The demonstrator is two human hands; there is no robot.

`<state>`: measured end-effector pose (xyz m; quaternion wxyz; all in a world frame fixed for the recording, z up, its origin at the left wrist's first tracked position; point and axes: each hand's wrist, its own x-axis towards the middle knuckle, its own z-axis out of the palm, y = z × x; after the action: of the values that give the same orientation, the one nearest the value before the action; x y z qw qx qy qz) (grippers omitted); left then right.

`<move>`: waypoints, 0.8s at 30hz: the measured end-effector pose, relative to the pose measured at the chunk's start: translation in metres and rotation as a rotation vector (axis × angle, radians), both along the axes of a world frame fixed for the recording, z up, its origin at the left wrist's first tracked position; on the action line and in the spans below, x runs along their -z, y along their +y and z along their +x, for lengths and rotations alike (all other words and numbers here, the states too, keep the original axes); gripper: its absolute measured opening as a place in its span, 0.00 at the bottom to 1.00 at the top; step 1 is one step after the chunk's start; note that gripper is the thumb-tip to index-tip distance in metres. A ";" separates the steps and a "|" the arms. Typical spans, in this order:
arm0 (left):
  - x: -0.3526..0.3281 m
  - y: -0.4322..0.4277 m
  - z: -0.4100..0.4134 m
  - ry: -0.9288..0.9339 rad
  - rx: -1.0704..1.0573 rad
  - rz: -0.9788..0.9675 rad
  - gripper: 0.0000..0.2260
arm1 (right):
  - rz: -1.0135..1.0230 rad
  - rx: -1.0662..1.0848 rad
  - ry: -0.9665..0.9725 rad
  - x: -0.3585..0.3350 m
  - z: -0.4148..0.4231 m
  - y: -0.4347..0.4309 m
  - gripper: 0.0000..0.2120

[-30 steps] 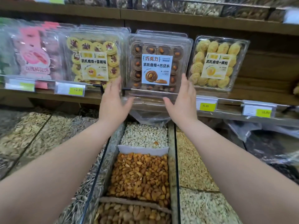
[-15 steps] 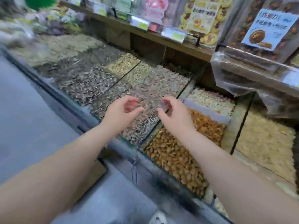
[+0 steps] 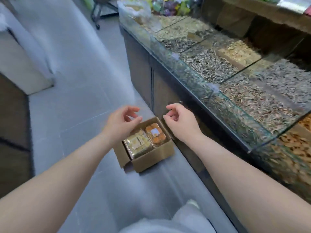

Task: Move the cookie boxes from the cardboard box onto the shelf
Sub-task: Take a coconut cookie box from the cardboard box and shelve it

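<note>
Left hand (image 3: 122,121): centre of the frame, forearm running in from the lower left. Palm turned inward, fingers loosely curled, thumb apart from the forefinger, holding nothing. It overlaps the upper left corner of the cardboard box (image 3: 152,161) in the picture; whether it touches cannot be told.

Right hand (image 3: 180,121): just right of centre, forearm running in from the lower right. It mirrors the left, with fingers loosely curled, thumb apart and nothing held. It lies beside the upper right corner of the box.

Cardboard box: on the grey floor (image 3: 80,84), centre of the frame, flaps open, close against the dark cabinet front (image 3: 139,73).

Cookie boxes: two clear packs side by side inside the cardboard box, a pale cookie box (image 3: 137,144) at left and an orange cookie box (image 3: 155,134) at right.

Edges: the glass counter front (image 3: 198,81) runs diagonally from top centre to lower right, with seed bins (image 3: 210,66) behind it. The wooden shelf (image 3: 262,15) sits at the upper right.

Open room: bare floor left of and above the box, reaching to a white unit (image 3: 21,64) at the left edge. A shoe (image 3: 192,203) stands at lower centre.
</note>
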<state>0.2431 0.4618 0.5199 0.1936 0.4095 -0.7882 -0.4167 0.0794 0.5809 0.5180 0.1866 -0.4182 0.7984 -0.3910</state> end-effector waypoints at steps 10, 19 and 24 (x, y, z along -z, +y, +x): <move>0.015 -0.119 0.039 -0.076 -0.060 -0.026 0.08 | 0.066 -0.117 -0.016 0.012 0.020 -0.133 0.14; 0.001 -0.266 -0.020 -0.051 -0.067 -0.030 0.06 | 0.107 -0.086 -0.024 -0.002 -0.037 -0.263 0.14; 0.012 -0.336 -0.050 -0.067 0.021 -0.001 0.06 | 0.134 0.008 -0.068 0.002 -0.054 -0.316 0.14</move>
<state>0.1927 0.1258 0.5080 0.1632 0.4148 -0.7986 -0.4043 0.0251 0.2653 0.5165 0.2395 -0.3879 0.8178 -0.3512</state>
